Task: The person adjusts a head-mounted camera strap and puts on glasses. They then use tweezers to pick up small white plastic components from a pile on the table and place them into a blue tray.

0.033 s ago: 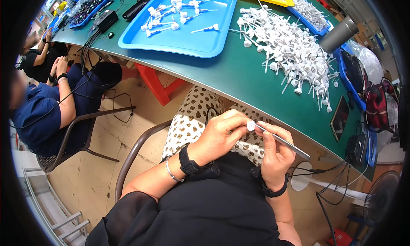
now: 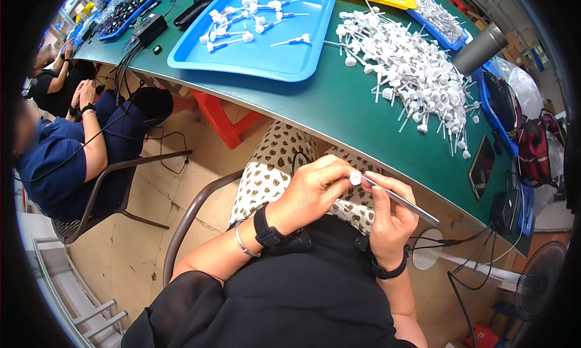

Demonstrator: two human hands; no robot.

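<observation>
My left hand [image 2: 315, 188] is closed, its thumb and fingers pinching a small white plastic piece [image 2: 355, 177] with a rounded head. Fingers of my right hand [image 2: 390, 212] wrap around a slim, flat grey metal tool [image 2: 411, 208], which tapers toward the white piece. The tool's narrow end meets or nearly meets the piece; fingers partly hide that spot. Both hands are above my lap, just off the table's near edge. On the green table [image 2: 290, 103] lies a large heap of similar white pieces with thin stems [image 2: 417, 70]. A blue tray [image 2: 254, 64] holds several more.
Behind the heap are a yellow tray [image 2: 387, 0] and a blue bin [image 2: 454, 42] of white parts. A grey metal bottle [image 2: 481, 48], a phone [image 2: 482, 166] and a black adapter [image 2: 505, 210] with cables lie right. A co-worker [image 2: 66, 160] sits at left; a fan [image 2: 540, 278] stands lower right.
</observation>
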